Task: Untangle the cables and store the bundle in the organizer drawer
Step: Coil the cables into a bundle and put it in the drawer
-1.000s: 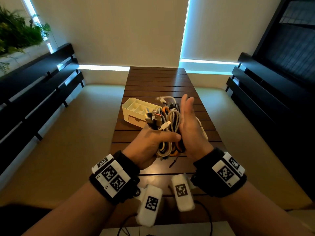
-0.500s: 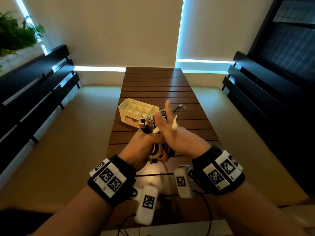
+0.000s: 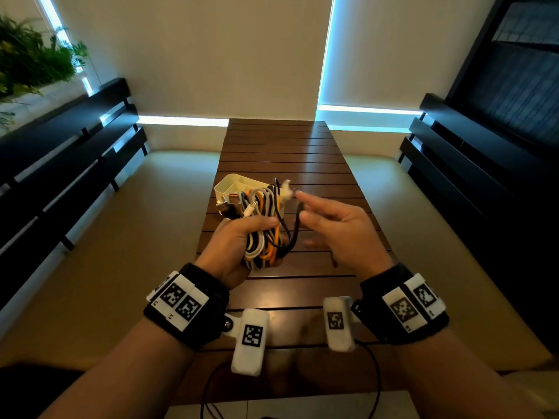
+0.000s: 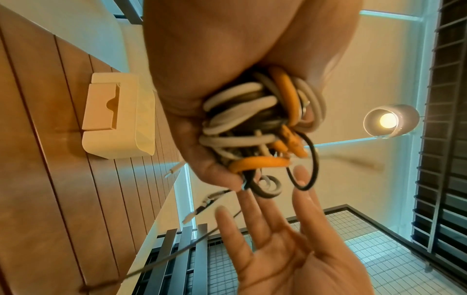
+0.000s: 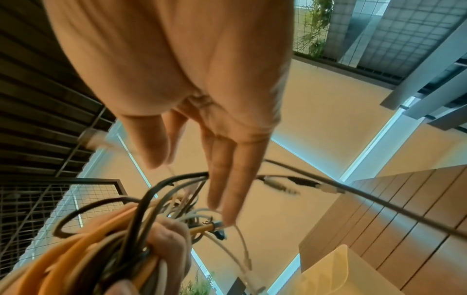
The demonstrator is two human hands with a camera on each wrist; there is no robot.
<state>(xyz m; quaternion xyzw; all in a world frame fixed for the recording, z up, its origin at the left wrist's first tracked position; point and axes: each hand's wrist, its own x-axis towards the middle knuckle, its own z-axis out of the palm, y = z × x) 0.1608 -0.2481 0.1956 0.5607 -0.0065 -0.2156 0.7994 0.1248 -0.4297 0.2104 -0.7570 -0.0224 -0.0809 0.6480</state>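
My left hand (image 3: 242, 237) grips a tangled cable bundle (image 3: 261, 237) of white, orange and black cords above the table, thumb across its front. Plugs stick out of the top, and a black loop (image 3: 292, 234) hangs out to the right. My right hand (image 3: 304, 207) hovers just right of the bundle, fingers straight and spread, holding nothing. The left wrist view shows the bundle (image 4: 252, 127) in my fist and my right hand's palm (image 4: 285, 239) below it. In the right wrist view, my right hand's fingers (image 5: 227, 179) point at the cords (image 5: 101, 249). The white organizer (image 3: 230, 184) stands behind the bundle.
The slatted wooden table (image 3: 287, 146) runs away from me, between a beige bench seat (image 3: 136, 222) on the left and another on the right. Black slatted backrests (image 3: 60, 164) line both sides. Sensor cables hang from my wrists at the table's near edge.
My right hand lay flat against the bundle, then reached over its top. It has now come off to the right with fingers spread. A black loop now hangs free of the bundle.
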